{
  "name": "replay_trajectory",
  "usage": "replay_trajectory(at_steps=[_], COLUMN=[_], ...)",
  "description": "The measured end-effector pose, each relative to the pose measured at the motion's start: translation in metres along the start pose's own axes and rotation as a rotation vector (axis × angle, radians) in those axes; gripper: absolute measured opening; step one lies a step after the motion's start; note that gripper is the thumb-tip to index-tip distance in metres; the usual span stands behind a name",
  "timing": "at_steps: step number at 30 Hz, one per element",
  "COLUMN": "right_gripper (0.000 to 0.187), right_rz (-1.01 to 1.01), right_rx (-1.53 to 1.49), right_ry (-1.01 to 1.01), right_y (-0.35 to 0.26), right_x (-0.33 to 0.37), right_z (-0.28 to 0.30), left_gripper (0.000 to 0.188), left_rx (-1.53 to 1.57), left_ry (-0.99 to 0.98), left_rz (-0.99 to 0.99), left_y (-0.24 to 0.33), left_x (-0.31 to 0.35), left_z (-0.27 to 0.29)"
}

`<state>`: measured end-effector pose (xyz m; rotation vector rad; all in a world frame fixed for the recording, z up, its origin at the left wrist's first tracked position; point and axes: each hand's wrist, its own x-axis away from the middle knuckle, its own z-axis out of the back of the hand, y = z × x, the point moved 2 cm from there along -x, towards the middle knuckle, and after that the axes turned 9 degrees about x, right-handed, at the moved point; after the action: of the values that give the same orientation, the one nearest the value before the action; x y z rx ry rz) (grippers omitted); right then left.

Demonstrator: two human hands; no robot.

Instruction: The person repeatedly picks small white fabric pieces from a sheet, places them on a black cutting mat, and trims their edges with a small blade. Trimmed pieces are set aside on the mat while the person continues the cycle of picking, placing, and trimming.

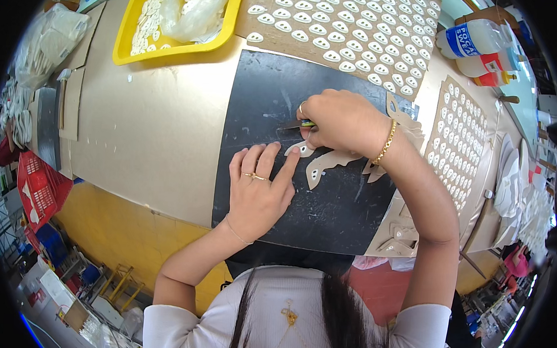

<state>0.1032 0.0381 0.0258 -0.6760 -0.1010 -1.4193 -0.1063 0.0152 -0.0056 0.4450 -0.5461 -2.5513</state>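
Note:
My left hand (259, 182) lies with its fingers stretched out on a black mat (251, 98). Its index fingertip presses down a small white oval piece (306, 148) with holes in it. Just above that piece, my right hand (343, 121) is closed around a small knife (289, 125), whose dark blade points left. Only a bit of its blue and yellow-green handle shows between my fingers. A curved tan cutout (314, 175) with a white-rimmed hole rests below my right hand. More tan cutouts (408, 127) lie by my right wrist, partly hidden by it.
Beyond the mat, a brown board (278, 42) carries rows of white ovals; a second such board (438, 143) is at right. A yellow tray (119, 52) holds loose ovals and a plastic bag (192, 11). Bottles (477, 39) stand far right. A red basket (38, 191) is at left.

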Motion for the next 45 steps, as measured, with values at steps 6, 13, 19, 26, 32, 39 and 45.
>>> replay_trajectory(at_steps=[6,13,19,26,32,39,45], right_gripper=[0.015,0.009,0.008,0.01,0.01,0.014,0.022], right_rz=[0.006,0.155,0.176,0.221,0.258,0.231,0.142], right_rx=[0.156,0.191,0.237,0.226,0.147,0.212,0.006], right_ry=[0.445,0.617,0.609,0.613,0.657,0.657,0.561], right_y=[-0.003,-0.03,-0.029,-0.035,-0.028,-0.035,-0.026], right_x=[0.035,0.08,0.079,0.068,0.068,0.067,0.066], right_z=[0.005,-0.053,-0.069,-0.06,-0.067,-0.066,-0.057], left_gripper=[0.05,0.048,0.055,0.055,0.054,0.058,0.057], left_rx=[-0.088,-0.033,0.04,0.145,0.085,0.173,0.087], left_ry=[0.022,0.057,0.053,0.014,0.036,0.037,0.04], left_rz=[0.007,-0.015,-0.045,-0.08,-0.097,-0.065,-0.061], left_y=[0.008,0.003,-0.004,-0.02,-0.016,-0.024,-0.014], left_x=[-0.002,-0.002,-0.001,0.001,0.001,0.009,-0.001], left_z=[-0.002,-0.004,-0.002,0.002,0.001,-0.001,0.002])
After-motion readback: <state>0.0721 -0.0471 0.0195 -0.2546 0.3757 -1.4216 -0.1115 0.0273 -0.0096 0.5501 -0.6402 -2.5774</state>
